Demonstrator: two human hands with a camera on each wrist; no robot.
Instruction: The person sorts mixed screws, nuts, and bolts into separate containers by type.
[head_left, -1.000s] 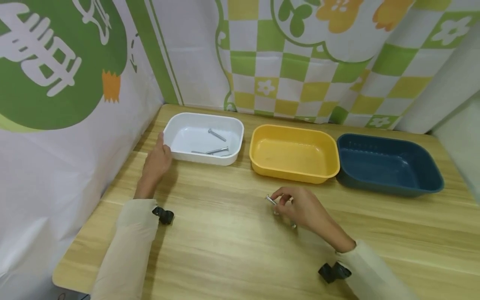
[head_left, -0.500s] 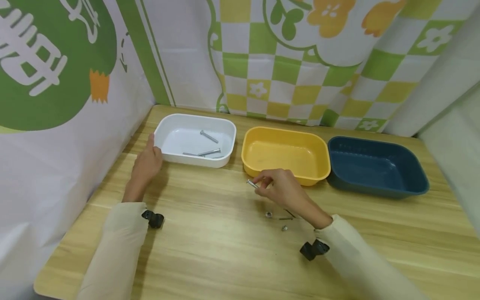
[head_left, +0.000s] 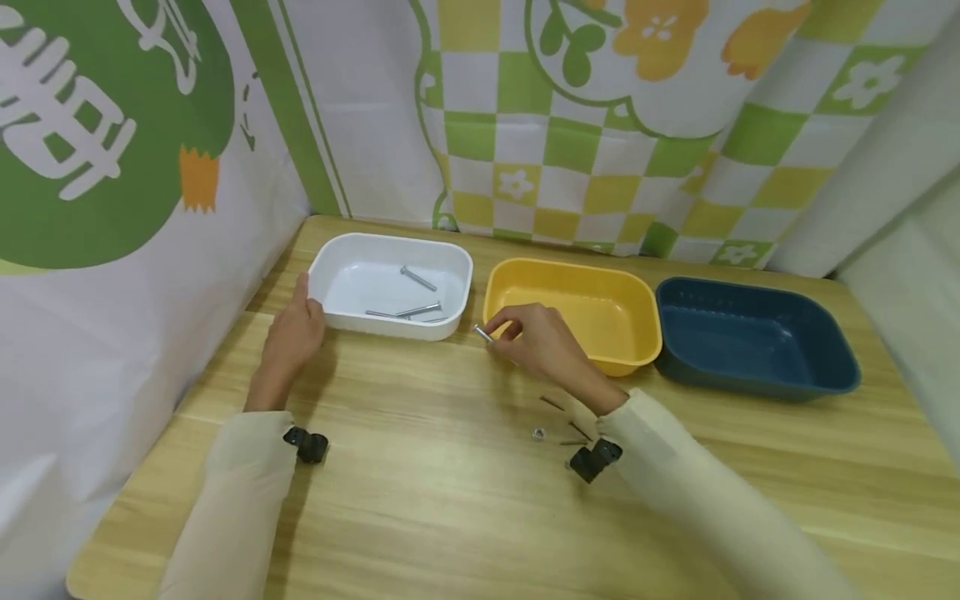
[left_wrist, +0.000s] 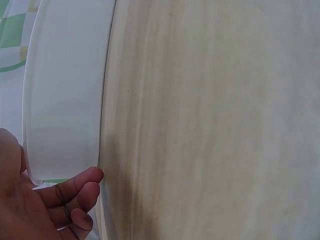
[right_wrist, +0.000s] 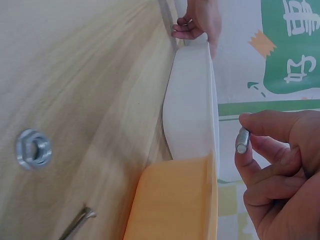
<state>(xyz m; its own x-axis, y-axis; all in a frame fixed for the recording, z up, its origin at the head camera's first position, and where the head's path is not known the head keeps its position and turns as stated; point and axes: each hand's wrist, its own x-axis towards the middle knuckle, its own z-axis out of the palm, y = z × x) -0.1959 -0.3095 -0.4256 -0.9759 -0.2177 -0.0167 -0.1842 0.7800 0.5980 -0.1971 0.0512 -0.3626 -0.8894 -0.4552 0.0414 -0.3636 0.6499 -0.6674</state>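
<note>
My left hand (head_left: 294, 333) holds the left end of the white plastic bin (head_left: 390, 326); in the left wrist view its fingertips (left_wrist: 92, 174) lie at the bin's lower corner. Several silver bolts (head_left: 418, 278) lie inside that bin. Between thumb and fingers, my right hand (head_left: 538, 340) pinches another bolt (head_left: 482, 332). In the right wrist view the threaded end of this bolt (right_wrist: 243, 141) points toward the camera. The right hand is over the front left corner of the yellow bin (head_left: 581, 273), with the bolt near the gap between the two bins.
A dark blue bin (head_left: 757, 377) stands at the right, beside the yellow one. On the wooden table (head_left: 420, 483) lie a flange nut (head_left: 538, 434) and several small screws (head_left: 552, 402), partly near the right wrist. A patterned cloth (head_left: 570, 150) hangs behind the bins.
The right hand has carried the bolt up and left from the table toward the white bin, uncovering the nut and screws. The left hand stays at the white bin; the head view has shifted slightly.
</note>
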